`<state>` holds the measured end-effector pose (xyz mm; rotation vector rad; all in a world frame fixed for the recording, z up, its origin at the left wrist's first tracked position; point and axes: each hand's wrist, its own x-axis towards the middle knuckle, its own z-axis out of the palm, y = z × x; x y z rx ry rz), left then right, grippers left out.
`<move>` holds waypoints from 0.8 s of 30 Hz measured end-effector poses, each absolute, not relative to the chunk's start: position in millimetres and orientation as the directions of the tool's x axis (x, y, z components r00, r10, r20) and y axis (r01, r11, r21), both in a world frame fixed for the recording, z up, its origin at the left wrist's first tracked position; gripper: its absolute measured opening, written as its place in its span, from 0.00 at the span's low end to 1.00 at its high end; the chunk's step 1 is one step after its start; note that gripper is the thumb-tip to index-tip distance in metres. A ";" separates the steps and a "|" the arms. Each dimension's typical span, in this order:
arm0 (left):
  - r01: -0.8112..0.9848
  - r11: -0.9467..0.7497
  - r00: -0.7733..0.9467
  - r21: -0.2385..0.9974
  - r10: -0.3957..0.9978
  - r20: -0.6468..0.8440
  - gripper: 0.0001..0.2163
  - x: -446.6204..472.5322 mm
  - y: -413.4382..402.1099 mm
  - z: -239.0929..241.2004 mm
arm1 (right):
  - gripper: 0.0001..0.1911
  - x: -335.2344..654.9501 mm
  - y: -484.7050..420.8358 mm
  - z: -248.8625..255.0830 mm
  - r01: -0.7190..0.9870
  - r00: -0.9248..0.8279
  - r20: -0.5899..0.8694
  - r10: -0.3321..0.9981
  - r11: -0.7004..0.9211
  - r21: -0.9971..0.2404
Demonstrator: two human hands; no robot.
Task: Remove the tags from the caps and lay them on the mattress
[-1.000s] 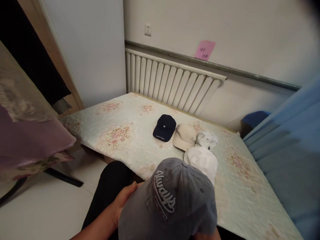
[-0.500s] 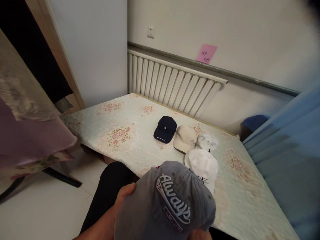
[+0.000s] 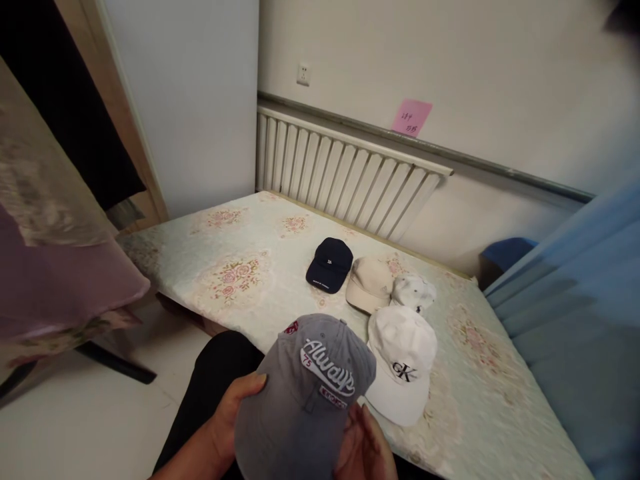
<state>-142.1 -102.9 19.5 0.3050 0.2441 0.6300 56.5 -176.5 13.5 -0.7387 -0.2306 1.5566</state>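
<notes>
A grey baseball cap [image 3: 305, 393] with "Always" in white stitching is in front of me, brim toward me. My left hand [image 3: 237, 407] grips its left side, thumb on top and the other fingers hidden beneath. Curled at the right edge of the brim is my right hand [image 3: 367, 443], its fingertips partly behind the cap. Just beyond lies a white cap [image 3: 403, 340] with a black CK logo, partly overlapped by the grey one. Farther back on the bed, a navy cap [image 3: 330, 263], a beige cap [image 3: 370, 283] and a smaller white cap [image 3: 414, 291] sit side by side.
The caps rest on a bed with a pale floral cover [image 3: 285, 267]. Behind it run a white radiator [image 3: 340, 167] and a wall with a pink note [image 3: 411, 118]. A blue curtain [image 3: 565, 300] hangs at right; clothes [image 3: 65, 200] hang at left.
The grey cap has moved lower and to the left, uncovering the CK logo and brim of the white cap. My right hand now shows more at the brim's edge.
</notes>
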 end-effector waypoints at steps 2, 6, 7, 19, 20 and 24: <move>-0.544 0.757 0.784 0.362 0.612 -0.104 0.15 -141.9 -102.3 17.3 | 0.16 53.1 -177.8 12.8 -0.807 0.068 -0.285 0.956 -0.115 -0.579; -0.522 0.804 0.810 0.285 0.572 -0.130 0.16 -140.8 -98.4 8.8 | 0.24 50.8 -176.8 8.5 -0.771 0.037 -0.281 0.959 -0.152 -0.619; -0.529 0.807 0.807 0.264 0.574 -0.138 0.16 -139.6 -97.1 7.9 | 0.24 51.9 -176.5 7.7 -0.765 0.028 -0.295 0.955 -0.169 -0.621; -0.614 0.776 0.741 0.144 0.630 -0.233 0.17 -120.4 -80.8 12.1 | 0.28 72.3 -177.5 2.5 -0.710 -0.026 -0.336 0.942 -0.254 -0.657; -0.610 0.780 0.743 0.141 0.625 -0.240 0.17 -120.5 -79.5 9.6 | 0.26 74.3 -178.0 2.3 -0.712 -0.009 -0.342 0.940 -0.247 -0.658; -0.596 0.793 0.748 0.128 0.606 -0.272 0.17 -120.2 -76.7 4.3 | 0.21 80.3 -182.3 0.3 -0.713 0.042 -0.374 0.926 -0.235 -0.661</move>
